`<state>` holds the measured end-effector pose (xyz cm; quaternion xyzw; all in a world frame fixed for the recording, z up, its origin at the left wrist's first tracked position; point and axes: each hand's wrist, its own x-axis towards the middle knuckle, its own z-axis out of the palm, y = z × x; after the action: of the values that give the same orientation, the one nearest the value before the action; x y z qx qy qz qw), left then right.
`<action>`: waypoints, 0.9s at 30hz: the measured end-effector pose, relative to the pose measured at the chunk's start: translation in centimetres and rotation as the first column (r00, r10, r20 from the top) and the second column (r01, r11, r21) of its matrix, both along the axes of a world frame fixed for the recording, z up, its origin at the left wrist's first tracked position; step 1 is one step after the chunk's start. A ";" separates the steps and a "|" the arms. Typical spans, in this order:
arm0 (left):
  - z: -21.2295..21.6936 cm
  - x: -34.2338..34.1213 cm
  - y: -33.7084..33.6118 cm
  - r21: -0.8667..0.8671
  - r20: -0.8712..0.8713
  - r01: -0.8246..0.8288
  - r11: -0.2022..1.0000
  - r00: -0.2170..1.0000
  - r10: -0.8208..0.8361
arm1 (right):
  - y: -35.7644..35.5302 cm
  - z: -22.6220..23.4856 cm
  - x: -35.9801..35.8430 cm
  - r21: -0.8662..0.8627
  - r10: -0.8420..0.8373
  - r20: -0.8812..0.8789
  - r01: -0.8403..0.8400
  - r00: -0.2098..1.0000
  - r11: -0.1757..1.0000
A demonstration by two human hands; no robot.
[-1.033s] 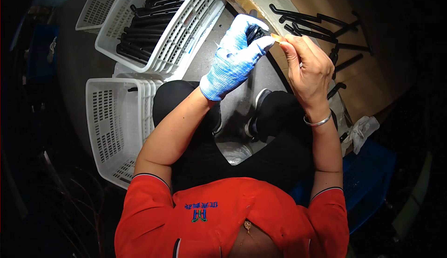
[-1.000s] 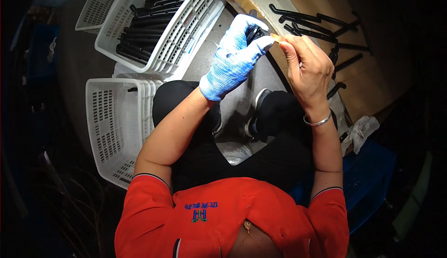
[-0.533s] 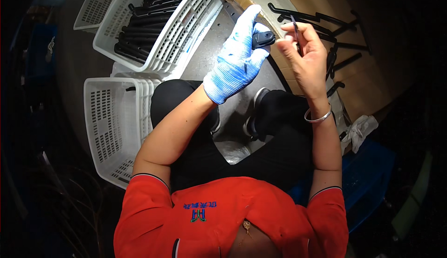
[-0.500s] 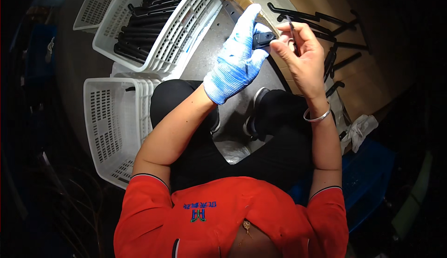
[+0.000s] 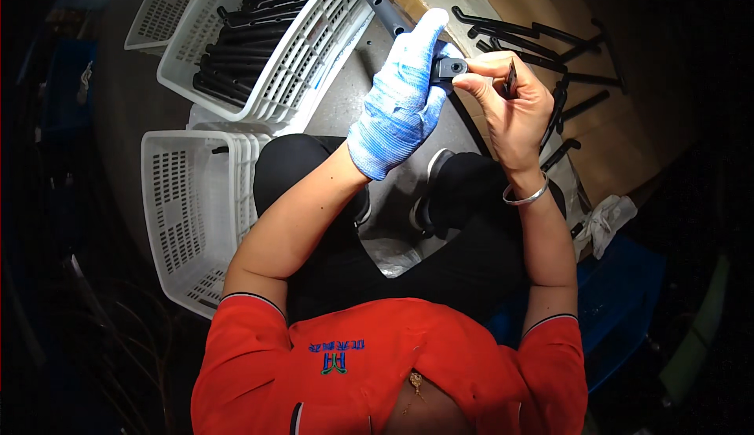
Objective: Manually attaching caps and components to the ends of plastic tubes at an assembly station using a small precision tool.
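My left hand [image 5: 400, 101], in a blue-and-white knitted glove, is closed around a long black part. Its squared end with a round hole [image 5: 451, 69] sticks out on the right of the glove. A black bar with several holes [image 5: 382, 7] shows beyond the glove and appears to be the same piece; the glove hides the join. Bare and with a bangle at the wrist, my right hand [image 5: 514, 113] pinches at that squared end with thumb and forefinger. A thin dark blade-like tool [image 5: 510, 80] sits in its curled fingers; its handle is hidden.
Several black bent bars [image 5: 581, 105] lie on flattened cardboard [image 5: 628, 132] at the right. A white basket [image 5: 271, 81] full of black bars stands at the far left, with another white basket [image 5: 188, 207] nearer. A crumpled white cloth [image 5: 609, 219] lies by my right knee.
The black part has turned, so its holed end faces up and its long bar shows beyond the glove. My right hand has shifted slightly, and the blade-like tool sits lower in it.
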<state>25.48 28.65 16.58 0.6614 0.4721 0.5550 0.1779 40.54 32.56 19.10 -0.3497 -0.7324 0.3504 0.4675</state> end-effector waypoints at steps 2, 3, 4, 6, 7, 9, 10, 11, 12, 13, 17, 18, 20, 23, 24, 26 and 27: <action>0.0 -0.1 0.0 -0.023 0.061 -0.009 1.000 0.998 0.010 | 0.0 0.0 -0.5 -0.005 0.005 -0.014 -0.005 1.000 1.000; 0.1 -0.4 0.0 0.020 -0.016 -0.028 0.999 0.999 0.028 | 0.1 0.0 -0.9 -0.012 0.006 -0.026 -0.007 1.000 1.000; 0.2 -0.6 -0.1 0.063 -0.093 -0.048 0.997 0.994 0.054 | -0.1 0.8 -0.9 -0.003 0.001 0.031 -0.001 1.000 1.000; 0.6 -0.4 0.3 0.193 -0.061 -0.079 0.978 0.994 0.093 | 0.3 0.5 -0.9 0.083 0.087 -0.127 -0.077 0.988 0.994; 0.9 -0.8 0.2 0.249 -0.082 -0.114 0.962 0.987 0.138 | 0.5 0.3 -1.2 0.035 0.077 -0.143 -0.072 0.987 0.997; 2.4 -1.4 0.2 0.266 0.012 -0.106 0.958 0.994 0.107 | 1.1 0.7 -0.6 -0.055 0.113 -0.134 -0.122 0.984 0.991; 2.9 -1.6 -0.1 0.276 0.039 -0.158 0.948 0.987 0.153 | 1.4 0.5 -0.3 -0.092 0.169 -0.131 -0.182 0.977 0.979; 3.1 -2.0 0.2 0.197 0.130 -0.171 0.965 0.981 0.147 | 1.8 0.1 0.3 -0.152 0.263 -0.026 -0.263 0.965 0.953; 3.4 -2.9 0.1 0.123 0.225 -0.173 0.977 0.964 0.142 | 2.1 -0.3 0.7 -0.213 0.353 0.078 -0.331 0.932 0.919; 4.8 -4.1 -0.6 0.047 0.389 -0.090 0.995 0.919 0.065 | 1.9 -0.6 0.6 -0.279 0.383 0.103 -0.343 0.918 0.897; 5.8 -6.4 -1.8 0.105 0.752 -0.038 0.994 0.657 -0.054 | 0.6 -0.5 -0.8 -0.353 0.412 0.149 -0.341 0.899 0.871; 5.7 -6.7 -2.5 0.094 0.786 -0.035 0.995 0.616 -0.053 | -0.4 -0.1 -2.2 -0.345 0.376 0.139 -0.311 0.916 0.886; 3.8 -6.8 -4.3 0.003 0.432 -0.037 0.999 0.902 0.032 | -1.7 0.4 -4.3 -0.295 0.380 0.040 -0.353 0.924 0.888; 2.0 -9.7 -7.3 0.051 0.520 -0.260 0.964 0.831 0.196 | -3.3 1.9 -7.1 -0.237 0.445 0.037 -0.424 0.895 0.874; 1.6 -13.0 -9.0 0.131 0.294 -0.438 0.890 0.874 0.387 | -3.7 2.3 -7.7 -0.132 0.370 0.087 -0.358 0.925 0.924; 1.9 -18.9 -12.4 -0.002 0.929 -0.261 0.965 0.356 0.098 | -2.5 1.1 -6.3 -0.210 0.241 0.091 -0.218 0.966 0.953; 0.0 -22.7 -13.9 -0.074 0.982 -0.463 0.883 0.123 0.146 | -2.1 0.3 -5.9 -0.323 0.178 0.079 -0.144 0.981 0.936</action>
<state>2.78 14.74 16.61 0.0643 0.3033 0.9223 0.2309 34.65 30.45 19.43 -0.3768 -0.7171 0.4808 0.3355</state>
